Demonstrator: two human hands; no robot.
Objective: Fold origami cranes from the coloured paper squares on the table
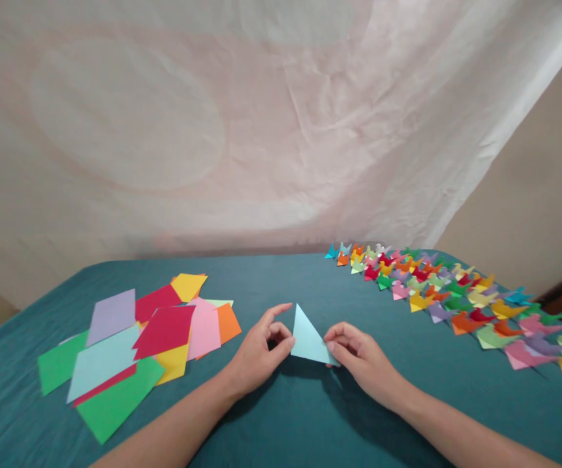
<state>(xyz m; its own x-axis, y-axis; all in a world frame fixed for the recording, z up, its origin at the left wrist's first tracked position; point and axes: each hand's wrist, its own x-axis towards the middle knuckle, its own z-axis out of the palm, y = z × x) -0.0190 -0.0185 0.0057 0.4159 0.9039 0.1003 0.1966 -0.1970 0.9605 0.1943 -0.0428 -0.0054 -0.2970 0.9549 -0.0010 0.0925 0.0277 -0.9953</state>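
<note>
A light blue sheet of paper (309, 338), folded into a triangle, is held up between my two hands in the middle, a little above the table. My right hand (359, 354) pinches its lower right corner between thumb and fingers. At its left edge, my left hand (261, 351) has its thumb and a bent finger closed at the lower corner. The left index finger is stretched out close to the triangle's top point. The fingertips behind the paper are hidden.
Loose coloured paper sheets (164, 331) overlap in a pile on the left. Rows of small folded paper birds (440, 312) stand along the right side. A dark green cloth covers the table (281, 422), and a pale curtain (261, 130) hangs behind its far edge.
</note>
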